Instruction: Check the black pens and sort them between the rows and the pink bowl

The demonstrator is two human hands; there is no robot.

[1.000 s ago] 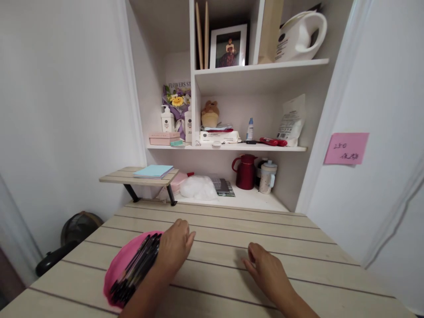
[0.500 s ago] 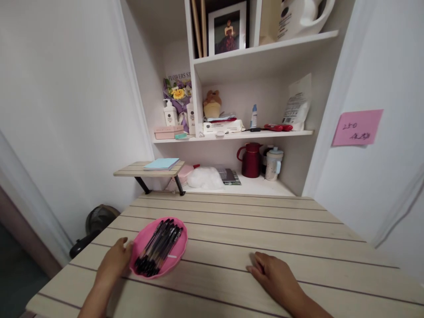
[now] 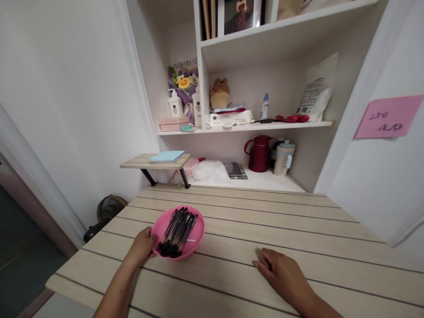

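A pink scalloped bowl (image 3: 199, 238) stands left of centre and looks tilted towards me. Several black-capped pens (image 3: 178, 232) lie bundled in it, with a small white stick (image 3: 191, 240) beside them. My left hand (image 3: 143, 244) grips the bowl's left rim, thumb at the edge and fingers partly hidden beneath. Whether the bowl is clear of the wood I cannot tell. On the right, my right hand (image 3: 277, 268) rests on the slatted table (image 3: 232, 282) with its fingers curled in. No object shows in it.
A small raised stand (image 3: 139, 162) holding blue paper (image 3: 166, 156) is at the table's back left. Behind the table, white shelves carry a red jug (image 3: 260, 154), a pale cup (image 3: 284, 160) and a fluffy white bundle (image 3: 211, 171). A pink note (image 3: 387, 117) hangs on the right wall.
My left hand has closed on the bowl's rim and the bowl has shifted right and away from me, tilting somewhat. My right hand keeps its curled pose. The camera view has moved too.
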